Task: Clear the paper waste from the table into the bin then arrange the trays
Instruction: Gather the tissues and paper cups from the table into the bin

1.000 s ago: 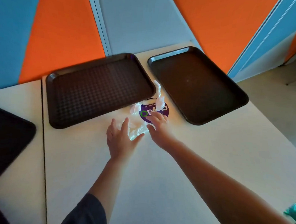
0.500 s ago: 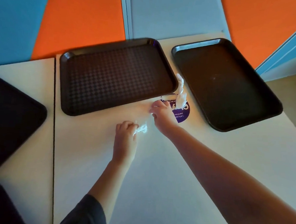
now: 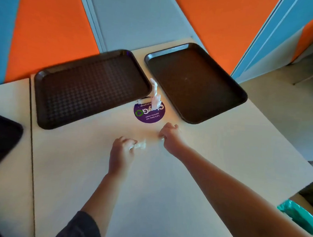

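My left hand [image 3: 122,150] grips a crumpled white paper wad [image 3: 140,145] just above the cream table [image 3: 153,194]. To its right, my right hand [image 3: 169,135] is curled into a fist with a small white scrap showing at its fingers. A twisted white paper strip [image 3: 155,93] lies between the two dark trays, over the top of a round purple sticker [image 3: 149,112]. The patterned tray [image 3: 90,91] sits at the back left, the smooth tray [image 3: 195,84] at the back right.
A third dark tray [image 3: 2,137] rests on the neighbouring table at the far left. A teal bin bag [image 3: 299,214] shows at the lower right, beyond the table edge. Orange, blue and grey wall panels stand behind the table.
Both hands closed on pieces of paper near the sticker and drew back toward me. The purple sticker is now uncovered, and the twisted strip stays between the trays.
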Demonstrator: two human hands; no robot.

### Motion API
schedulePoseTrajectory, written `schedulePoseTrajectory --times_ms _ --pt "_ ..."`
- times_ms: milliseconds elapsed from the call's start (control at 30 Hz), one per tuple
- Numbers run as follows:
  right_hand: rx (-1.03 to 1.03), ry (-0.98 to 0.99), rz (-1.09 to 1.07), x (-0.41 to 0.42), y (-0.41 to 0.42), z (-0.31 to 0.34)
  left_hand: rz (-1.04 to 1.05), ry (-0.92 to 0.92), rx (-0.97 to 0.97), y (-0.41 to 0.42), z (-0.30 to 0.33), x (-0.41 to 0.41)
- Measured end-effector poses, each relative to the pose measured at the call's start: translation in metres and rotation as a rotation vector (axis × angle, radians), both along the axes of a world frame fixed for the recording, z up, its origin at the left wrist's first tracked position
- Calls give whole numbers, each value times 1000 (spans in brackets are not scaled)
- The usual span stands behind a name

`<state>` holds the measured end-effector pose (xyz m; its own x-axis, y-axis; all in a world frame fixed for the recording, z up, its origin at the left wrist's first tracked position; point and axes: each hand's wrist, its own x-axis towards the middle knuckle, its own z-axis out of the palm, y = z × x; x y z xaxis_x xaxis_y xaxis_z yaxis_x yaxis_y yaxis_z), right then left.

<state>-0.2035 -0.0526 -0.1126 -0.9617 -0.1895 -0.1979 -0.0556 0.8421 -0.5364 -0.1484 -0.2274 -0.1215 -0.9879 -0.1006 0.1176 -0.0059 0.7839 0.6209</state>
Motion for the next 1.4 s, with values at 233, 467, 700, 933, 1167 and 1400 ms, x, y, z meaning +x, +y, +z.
schedulePoseTrajectory --times_ms 233,467,700,933,1167,1400 --pt "-46 5 -150 58 78 10 -157 16 8 74 15 23" --pt "-135 53 -352 115 163 28 -233 2 21 157 26 51" --pt "-155 55 -528 179 252 32 -445 12 18 246 25 81" --pt "-92 53 -675 254 351 28 -603 -9 59 351 25 127" --pt "-38 3 -783 316 406 14 -798 -202 135 417 21 169" --pt "-37 15 -799 337 422 8 -833 -329 132 436 19 185"
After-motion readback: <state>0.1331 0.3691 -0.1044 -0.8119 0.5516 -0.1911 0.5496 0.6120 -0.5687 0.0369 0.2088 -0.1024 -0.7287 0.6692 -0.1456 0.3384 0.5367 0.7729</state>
